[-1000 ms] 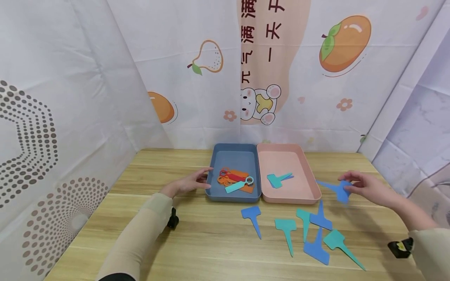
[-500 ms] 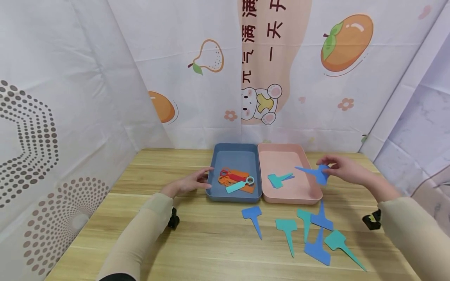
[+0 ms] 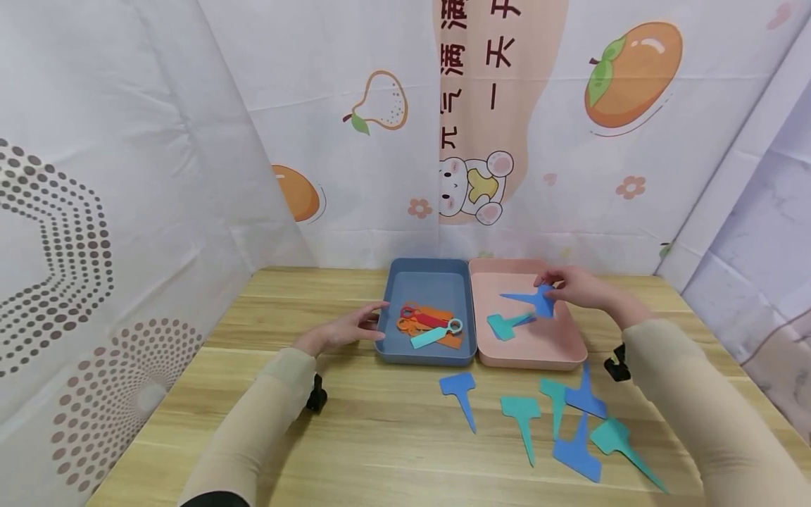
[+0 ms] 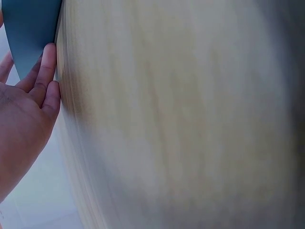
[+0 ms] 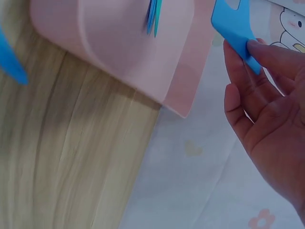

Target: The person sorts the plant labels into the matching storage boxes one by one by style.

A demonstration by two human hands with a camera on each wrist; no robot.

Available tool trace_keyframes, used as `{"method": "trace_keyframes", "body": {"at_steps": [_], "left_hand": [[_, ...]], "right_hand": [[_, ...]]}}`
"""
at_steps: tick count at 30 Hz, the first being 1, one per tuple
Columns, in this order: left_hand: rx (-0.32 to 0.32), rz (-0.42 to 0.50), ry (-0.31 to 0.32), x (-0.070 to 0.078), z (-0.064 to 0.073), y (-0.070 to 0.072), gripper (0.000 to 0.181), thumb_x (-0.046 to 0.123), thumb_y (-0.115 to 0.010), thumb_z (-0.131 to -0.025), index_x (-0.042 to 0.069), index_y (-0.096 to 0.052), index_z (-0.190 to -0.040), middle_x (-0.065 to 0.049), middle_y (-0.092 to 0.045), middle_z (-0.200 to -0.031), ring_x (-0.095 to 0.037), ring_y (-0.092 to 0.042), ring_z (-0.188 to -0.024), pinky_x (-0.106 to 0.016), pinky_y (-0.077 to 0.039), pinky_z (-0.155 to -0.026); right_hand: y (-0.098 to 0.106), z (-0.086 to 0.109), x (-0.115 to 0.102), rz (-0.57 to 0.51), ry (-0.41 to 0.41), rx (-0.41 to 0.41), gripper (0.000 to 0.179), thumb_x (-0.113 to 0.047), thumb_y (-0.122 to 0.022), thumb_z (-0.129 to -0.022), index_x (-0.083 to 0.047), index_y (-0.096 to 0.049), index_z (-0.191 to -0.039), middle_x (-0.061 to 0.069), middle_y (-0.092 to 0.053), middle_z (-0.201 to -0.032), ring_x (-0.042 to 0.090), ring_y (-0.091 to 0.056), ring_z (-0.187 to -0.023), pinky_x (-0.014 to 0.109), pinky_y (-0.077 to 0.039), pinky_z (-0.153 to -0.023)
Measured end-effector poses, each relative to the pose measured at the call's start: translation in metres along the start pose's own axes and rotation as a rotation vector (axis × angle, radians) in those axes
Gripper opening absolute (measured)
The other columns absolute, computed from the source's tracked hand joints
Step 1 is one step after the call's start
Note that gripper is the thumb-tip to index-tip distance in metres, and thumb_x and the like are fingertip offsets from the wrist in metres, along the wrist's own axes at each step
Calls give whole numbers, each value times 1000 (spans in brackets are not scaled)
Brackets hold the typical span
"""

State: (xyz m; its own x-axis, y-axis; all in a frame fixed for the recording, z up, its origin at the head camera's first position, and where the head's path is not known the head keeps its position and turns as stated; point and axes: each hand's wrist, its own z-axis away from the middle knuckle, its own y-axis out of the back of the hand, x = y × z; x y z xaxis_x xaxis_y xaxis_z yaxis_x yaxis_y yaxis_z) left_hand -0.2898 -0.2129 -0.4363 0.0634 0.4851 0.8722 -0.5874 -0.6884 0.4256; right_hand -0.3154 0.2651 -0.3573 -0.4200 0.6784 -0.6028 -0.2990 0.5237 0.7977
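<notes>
Between thumb and fingers, my right hand [image 3: 578, 287] pinches a blue T-shaped plant label [image 3: 538, 301] over the right part of the pink tray [image 3: 557, 352]. In the right wrist view the label [image 5: 233, 24] is gripped at its broad head. Inside the pink tray lie a teal plant label [image 3: 502, 326] and a blue one partly hidden under it. My left hand [image 3: 351, 327] rests against the left side of the blue-grey tray [image 3: 424, 278], fingers extended. In the left wrist view its fingers touch the tray wall [image 4: 35, 33].
Orange and red tags [image 3: 431, 317] and a light teal ring-ended tag [image 3: 437, 334] lie in the blue-grey tray. On the wooden table [image 3: 380, 436] in front are several blue and teal plant labels, including a blue one [image 3: 459, 386] and a teal one [image 3: 521, 408]. A printed curtain [image 3: 355, 176] hangs behind.
My right hand has carried the blue plant label leftward from beside the pink tray to above it. The left hand stays at the blue-grey tray.
</notes>
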Motion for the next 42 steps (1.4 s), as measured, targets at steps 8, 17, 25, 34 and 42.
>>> {"method": "trace_keyframes", "body": {"at_steps": [8,17,25,34,42], "left_hand": [[8,14,10,3,-1,0,74,20,-64,-96,20,-21,-156,-16,-22,-156,-34,-35,-135,-47,-30,-110],[-6,26,-1,2,-3,-2,75,21,-64,-96,19,-20,-156,-17,-23,-156,-34,-36,-135,-47,-32,-108],[1,31,1,1,-3,-3,74,19,-64,-96,19,-20,-156,-17,-24,-155,-33,-37,-134,-47,-32,-108],[-10,17,-7,5,0,-2,76,23,-64,-96,17,-19,-156,-20,-22,-156,-36,-36,-135,-48,-31,-108],[-1,6,-12,3,3,-2,75,23,-63,-97,16,-18,-156,-20,-21,-156,-37,-35,-135,-49,-31,-109]], "right_hand": [[-7,-26,-3,-11,-3,-52,16,3,-59,-92,8,-62,-108,15,-62,-100,32,-56,-94,38,-50,-80],[-30,-46,9,-8,91,-49,13,10,-63,-85,7,-68,-96,10,-65,-89,27,-60,-85,34,-54,-74],[-43,-47,12,-31,65,-97,10,10,-67,-82,5,-69,-90,12,-66,-85,25,-57,-80,25,-48,-67],[-49,-49,13,0,53,-101,8,8,-70,-81,6,-70,-89,10,-67,-84,20,-59,-78,31,-52,-72],[-50,-53,9,-35,19,-131,10,5,-69,-85,8,-68,-94,14,-68,-90,23,-62,-82,31,-53,-75]]}}
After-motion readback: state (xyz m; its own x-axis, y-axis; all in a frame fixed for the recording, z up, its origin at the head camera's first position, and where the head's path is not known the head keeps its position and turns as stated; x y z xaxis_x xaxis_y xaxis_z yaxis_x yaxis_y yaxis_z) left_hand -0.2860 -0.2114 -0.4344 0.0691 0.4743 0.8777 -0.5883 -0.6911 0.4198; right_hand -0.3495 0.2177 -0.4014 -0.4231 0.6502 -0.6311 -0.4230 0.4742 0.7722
